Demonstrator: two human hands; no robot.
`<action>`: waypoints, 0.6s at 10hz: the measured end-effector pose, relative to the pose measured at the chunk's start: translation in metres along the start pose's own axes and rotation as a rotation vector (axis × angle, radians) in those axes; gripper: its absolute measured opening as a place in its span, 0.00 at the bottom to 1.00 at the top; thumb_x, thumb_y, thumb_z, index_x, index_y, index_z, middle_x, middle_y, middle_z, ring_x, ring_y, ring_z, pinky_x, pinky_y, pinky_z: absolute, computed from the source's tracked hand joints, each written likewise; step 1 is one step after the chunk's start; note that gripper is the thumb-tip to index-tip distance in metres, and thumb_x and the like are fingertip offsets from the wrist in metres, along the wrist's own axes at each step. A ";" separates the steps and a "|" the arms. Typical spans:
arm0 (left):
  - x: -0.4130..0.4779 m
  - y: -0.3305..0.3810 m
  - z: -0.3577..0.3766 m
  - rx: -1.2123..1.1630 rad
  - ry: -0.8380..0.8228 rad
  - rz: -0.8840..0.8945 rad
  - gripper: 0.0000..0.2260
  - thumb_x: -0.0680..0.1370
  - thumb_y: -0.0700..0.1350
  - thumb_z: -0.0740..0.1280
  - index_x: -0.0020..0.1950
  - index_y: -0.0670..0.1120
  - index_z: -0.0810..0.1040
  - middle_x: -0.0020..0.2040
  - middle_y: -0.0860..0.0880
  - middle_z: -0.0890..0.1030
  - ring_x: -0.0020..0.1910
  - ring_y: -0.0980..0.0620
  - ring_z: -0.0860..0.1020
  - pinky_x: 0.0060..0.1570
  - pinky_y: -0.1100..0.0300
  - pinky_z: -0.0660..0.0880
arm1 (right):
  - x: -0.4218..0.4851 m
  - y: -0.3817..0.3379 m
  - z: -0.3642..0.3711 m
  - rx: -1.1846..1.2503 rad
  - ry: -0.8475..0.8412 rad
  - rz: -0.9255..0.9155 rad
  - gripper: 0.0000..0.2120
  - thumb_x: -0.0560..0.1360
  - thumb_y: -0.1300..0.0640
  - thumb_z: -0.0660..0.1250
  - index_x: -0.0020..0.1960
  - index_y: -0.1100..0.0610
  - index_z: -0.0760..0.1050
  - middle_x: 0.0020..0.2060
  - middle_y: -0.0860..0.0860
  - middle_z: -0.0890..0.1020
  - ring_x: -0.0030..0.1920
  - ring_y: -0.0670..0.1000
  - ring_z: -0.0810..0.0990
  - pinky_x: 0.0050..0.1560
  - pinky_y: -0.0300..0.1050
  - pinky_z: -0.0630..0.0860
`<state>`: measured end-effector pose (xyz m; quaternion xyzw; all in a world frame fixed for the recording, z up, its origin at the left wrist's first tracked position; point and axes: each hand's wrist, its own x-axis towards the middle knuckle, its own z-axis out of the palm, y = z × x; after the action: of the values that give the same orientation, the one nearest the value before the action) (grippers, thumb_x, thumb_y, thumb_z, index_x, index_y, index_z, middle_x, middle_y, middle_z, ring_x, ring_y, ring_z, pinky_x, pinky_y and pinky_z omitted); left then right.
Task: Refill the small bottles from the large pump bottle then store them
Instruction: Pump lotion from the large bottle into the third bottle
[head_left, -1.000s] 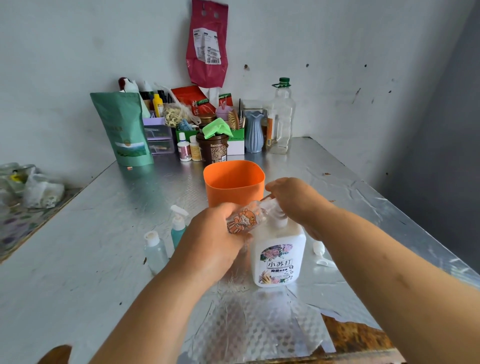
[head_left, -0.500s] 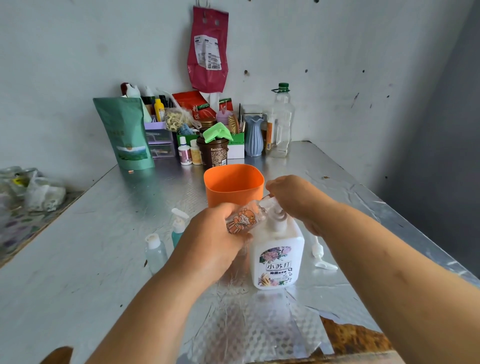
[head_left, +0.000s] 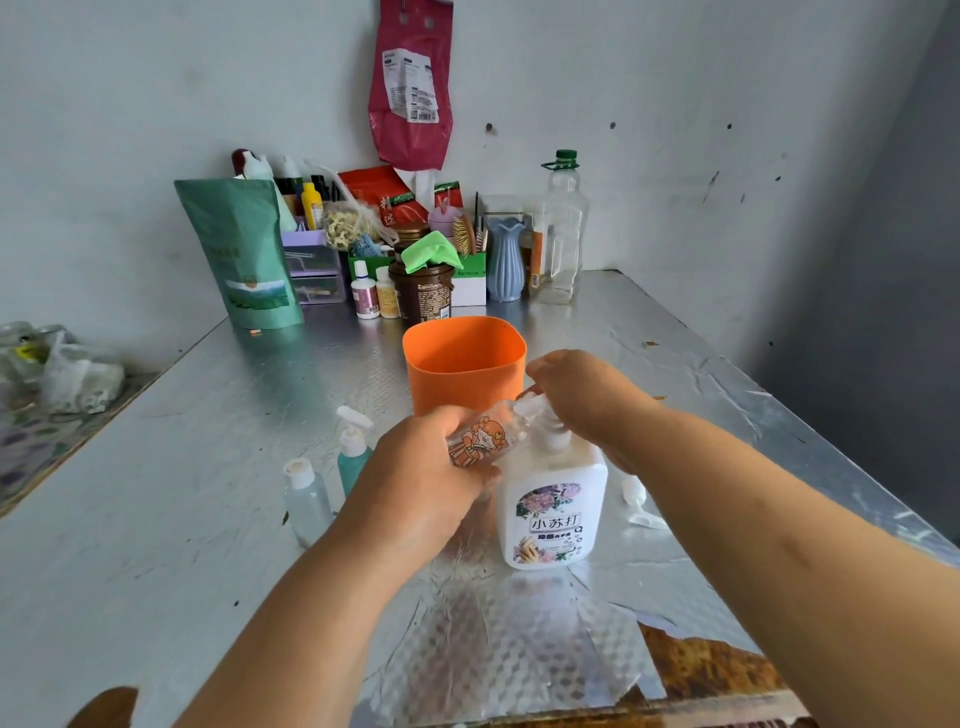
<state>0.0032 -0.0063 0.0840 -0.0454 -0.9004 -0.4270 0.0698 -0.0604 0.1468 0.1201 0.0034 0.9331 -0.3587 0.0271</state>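
Note:
The large white pump bottle (head_left: 553, 512) with a flower label stands in the middle of the foil-covered table (head_left: 197, 488). My right hand (head_left: 582, 397) rests on its pump head, fingers curled over it. My left hand (head_left: 421, 478) grips a small clear bottle with an orange cartoon sticker (head_left: 485, 439), tilted with its mouth up at the pump spout. Left of my hands stand a teal spray bottle (head_left: 353, 457) and a clear flip-cap bottle (head_left: 305, 499). An orange cup (head_left: 464, 364) sits just behind.
A loose white pump cap (head_left: 640, 501) lies on the table to the right of the pump bottle. Against the back wall stand a green pouch (head_left: 244, 254), jars, a blue vase (head_left: 505, 260) and a clear plastic bottle (head_left: 561, 228). Plastic bags (head_left: 67, 369) lie at far left.
The view has shifted slightly; both hands keep their hold on the small bottle and the pump head, with no clear movement between them.

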 end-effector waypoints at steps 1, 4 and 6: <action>-0.001 0.001 -0.001 0.001 0.010 0.003 0.14 0.72 0.46 0.76 0.55 0.57 0.81 0.47 0.60 0.84 0.44 0.62 0.81 0.45 0.62 0.76 | -0.002 -0.001 -0.001 0.019 -0.011 0.000 0.17 0.82 0.62 0.50 0.63 0.68 0.71 0.60 0.66 0.75 0.61 0.64 0.74 0.60 0.54 0.73; -0.001 0.009 -0.005 0.014 0.013 0.005 0.16 0.72 0.46 0.75 0.57 0.58 0.80 0.49 0.60 0.84 0.48 0.59 0.81 0.51 0.56 0.78 | -0.009 -0.009 -0.011 0.191 0.031 0.061 0.16 0.81 0.60 0.52 0.62 0.67 0.71 0.59 0.63 0.77 0.60 0.62 0.75 0.58 0.50 0.73; -0.002 0.007 -0.005 0.011 0.007 0.007 0.16 0.73 0.46 0.75 0.59 0.57 0.79 0.50 0.60 0.83 0.49 0.59 0.81 0.49 0.60 0.76 | -0.013 -0.010 -0.011 0.090 0.023 0.010 0.16 0.81 0.61 0.52 0.63 0.66 0.71 0.59 0.62 0.77 0.60 0.60 0.76 0.60 0.50 0.73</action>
<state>0.0069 -0.0054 0.0923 -0.0466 -0.9024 -0.4218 0.0745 -0.0482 0.1465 0.1358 0.0135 0.9162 -0.4002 0.0180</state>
